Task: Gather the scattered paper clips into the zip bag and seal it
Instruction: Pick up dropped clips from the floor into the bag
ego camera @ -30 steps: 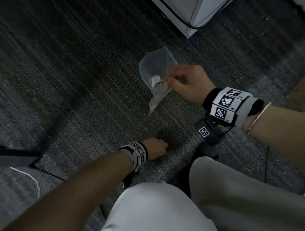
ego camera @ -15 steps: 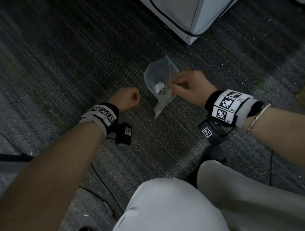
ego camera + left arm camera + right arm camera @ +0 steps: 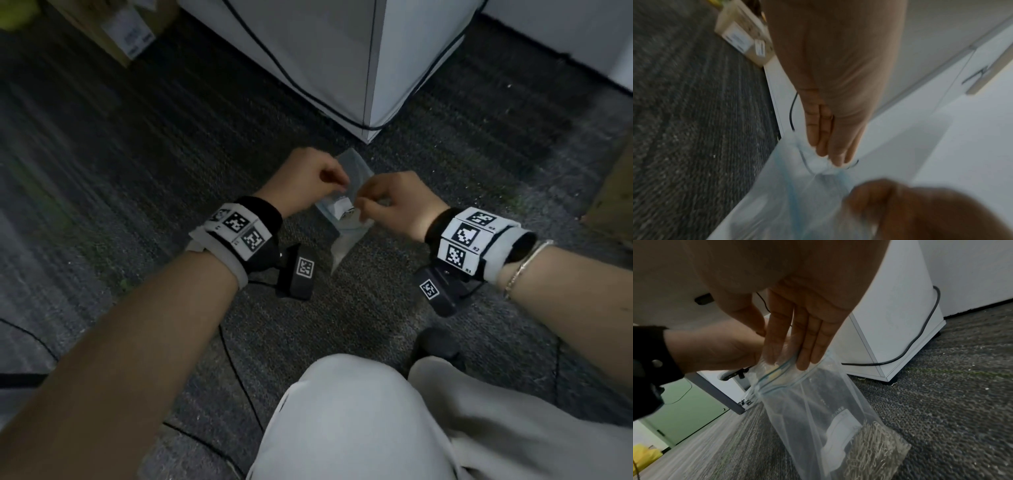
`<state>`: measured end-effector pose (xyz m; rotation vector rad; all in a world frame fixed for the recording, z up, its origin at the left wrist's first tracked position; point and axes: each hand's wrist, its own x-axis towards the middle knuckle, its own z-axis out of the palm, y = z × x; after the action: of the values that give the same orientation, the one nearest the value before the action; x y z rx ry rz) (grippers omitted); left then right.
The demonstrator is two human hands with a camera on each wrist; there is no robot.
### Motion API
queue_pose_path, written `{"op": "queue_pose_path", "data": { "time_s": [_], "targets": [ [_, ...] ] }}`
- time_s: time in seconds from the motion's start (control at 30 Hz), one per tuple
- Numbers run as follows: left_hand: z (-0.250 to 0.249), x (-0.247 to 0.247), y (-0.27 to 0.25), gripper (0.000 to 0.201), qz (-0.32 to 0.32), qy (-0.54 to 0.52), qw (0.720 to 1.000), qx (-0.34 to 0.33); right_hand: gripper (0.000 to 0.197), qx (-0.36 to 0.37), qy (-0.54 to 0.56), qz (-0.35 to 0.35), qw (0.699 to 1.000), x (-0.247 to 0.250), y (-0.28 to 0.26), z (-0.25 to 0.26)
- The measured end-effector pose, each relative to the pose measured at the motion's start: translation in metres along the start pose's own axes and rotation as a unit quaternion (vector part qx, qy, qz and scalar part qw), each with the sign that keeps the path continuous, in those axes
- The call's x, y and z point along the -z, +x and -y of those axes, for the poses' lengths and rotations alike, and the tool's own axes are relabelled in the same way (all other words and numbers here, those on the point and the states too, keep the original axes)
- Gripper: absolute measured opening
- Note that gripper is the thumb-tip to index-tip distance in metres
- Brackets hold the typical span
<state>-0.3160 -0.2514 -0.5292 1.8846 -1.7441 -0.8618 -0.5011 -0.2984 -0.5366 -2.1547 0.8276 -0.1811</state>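
Observation:
A clear zip bag [image 3: 345,240] hangs above the grey carpet, held by its mouth between both hands. My left hand [image 3: 342,187] pinches the top edge on the left. My right hand [image 3: 360,202] pinches the top on the right. In the right wrist view the right hand's fingers [image 3: 803,353] lie along the blue zip strip, and the bag [image 3: 818,402] holds a heap of paper clips [image 3: 875,451] and a white card [image 3: 840,434] at its bottom. The left wrist view is blurred, with the left hand's fingers [image 3: 828,146] on the bag [image 3: 793,194].
A white cabinet [image 3: 342,68] with a black cable [image 3: 431,82] round its corner stands just beyond the bag. A cardboard box [image 3: 126,34] sits at far left, a brown box [image 3: 613,195] at the right edge. My knees in light trousers [image 3: 359,428] are below, beside a thin floor cable [image 3: 239,377].
My left hand rose from the carpet near my knee and took hold of the bag's mouth. The right hand kept holding the bag.

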Motion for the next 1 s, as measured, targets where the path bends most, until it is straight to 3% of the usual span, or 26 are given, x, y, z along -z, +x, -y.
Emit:
{"op": "queue_pose_path", "data": {
  "time_s": [0.27,0.37,0.47,0.57,0.8,1.0],
  "targets": [
    [-0.051,-0.004,0.024,0.021,0.044,0.022,0.999,-0.009,0.027,-0.023,0.022,-0.025,0.999,0.057,-0.018,0.006],
    [-0.086,0.008,0.031,0.033,0.078,0.004,0.997,0.000,0.043,-0.062,0.014,-0.020,0.998,0.092,-0.027,0.019],
    [-0.124,0.025,0.038,0.022,0.119,0.033,0.992,-0.015,0.037,-0.074,0.024,-0.029,0.997,0.133,-0.042,0.039],
    [-0.168,0.045,0.044,0.022,0.115,0.031,0.993,-0.002,0.025,-0.095,0.051,-0.048,0.993,0.179,-0.057,0.062],
    [-0.283,0.107,0.050,0.018,0.084,0.070,0.994,-0.013,0.016,-0.136,0.024,-0.019,0.990,0.280,-0.083,0.114],
    [-0.391,0.170,0.047,0.032,0.119,0.138,0.982,-0.044,0.025,-0.157,-0.015,-0.025,0.987,0.372,-0.100,0.170]
  ]
}}
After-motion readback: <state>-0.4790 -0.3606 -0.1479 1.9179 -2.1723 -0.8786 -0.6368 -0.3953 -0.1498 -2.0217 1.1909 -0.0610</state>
